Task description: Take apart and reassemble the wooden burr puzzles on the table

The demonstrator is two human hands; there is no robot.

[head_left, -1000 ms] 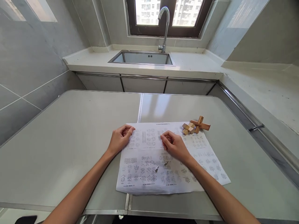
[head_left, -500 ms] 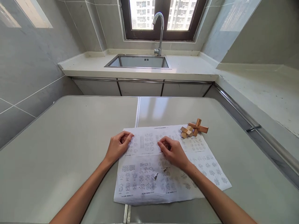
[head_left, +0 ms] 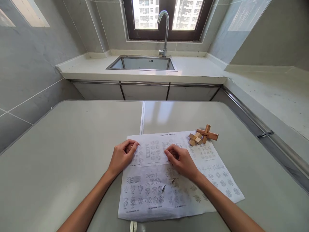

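A creased paper sheet (head_left: 142, 211) printed with small line diagrams lies on the table, with a small tear in its lower half. My left hand (head_left: 123, 154) rests at its upper left edge, fingers curled in and thumb against the index finger. Over the middle of the sheet, my right hand (head_left: 181, 159) is curled in the same way. Nothing shows in either hand. At the sheet's upper right corner sits a pale wooden interlocking puzzle (head_left: 196, 138). Close behind it is a darker brown wooden cross-shaped puzzle (head_left: 207, 132).
The smooth grey table (head_left: 60, 154) has a seam down its middle. Beyond it a white counter (head_left: 84, 69) holds a sink (head_left: 142, 64) with a tall faucet (head_left: 165, 32), below a window. Another counter (head_left: 270, 93) with a metal rail runs along the right.
The view has shifted slightly, so the sheet and puzzles appear a little lower and further right. Both hands keep nearly the same pose on the paper.
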